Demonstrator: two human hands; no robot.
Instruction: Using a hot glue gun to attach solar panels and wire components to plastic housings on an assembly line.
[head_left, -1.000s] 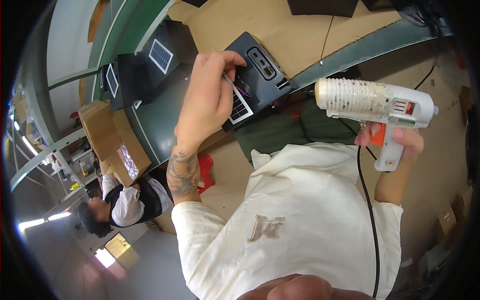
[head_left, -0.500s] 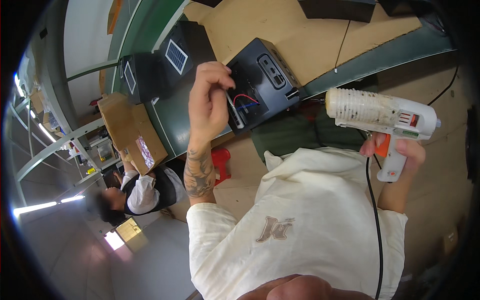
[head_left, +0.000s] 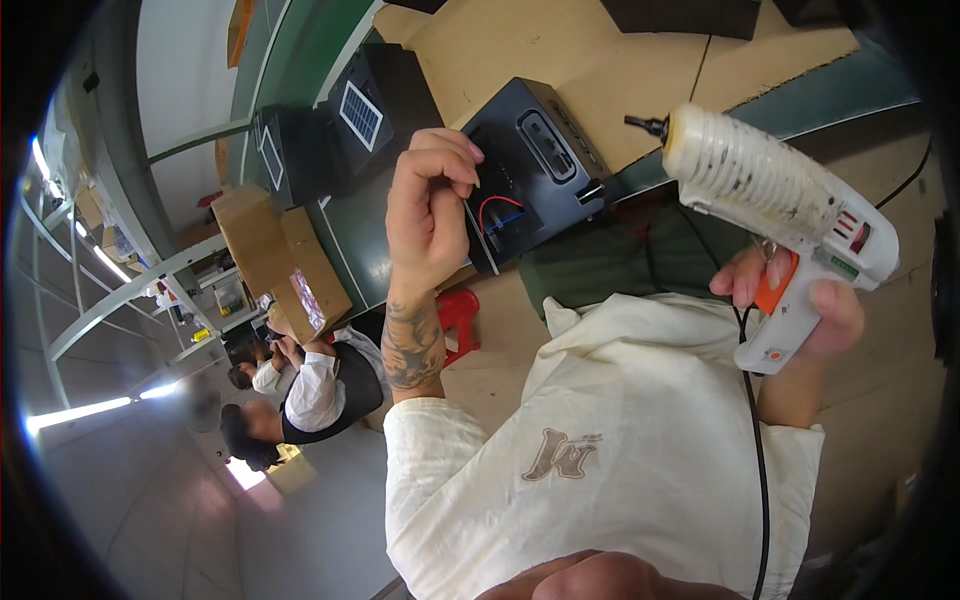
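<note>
Left hand point(head_left: 432, 205) held at 11 o'clock of view centre, fingers curled; thin panel point(head_left: 487, 250) seemingly pinched there, though shown nearly edge-on. Dark box point(head_left: 545, 185) set at 12 o'clock, just beside hand; red wire point(head_left: 497, 198) and blue wire point(head_left: 508, 219) exposed. White glue gun point(head_left: 780, 190) gripped at 2 o'clock, right hand point(head_left: 836, 318) closed round handle point(head_left: 785, 325), nozzle point(head_left: 645, 124) pointed toward 10 o'clock.
</note>
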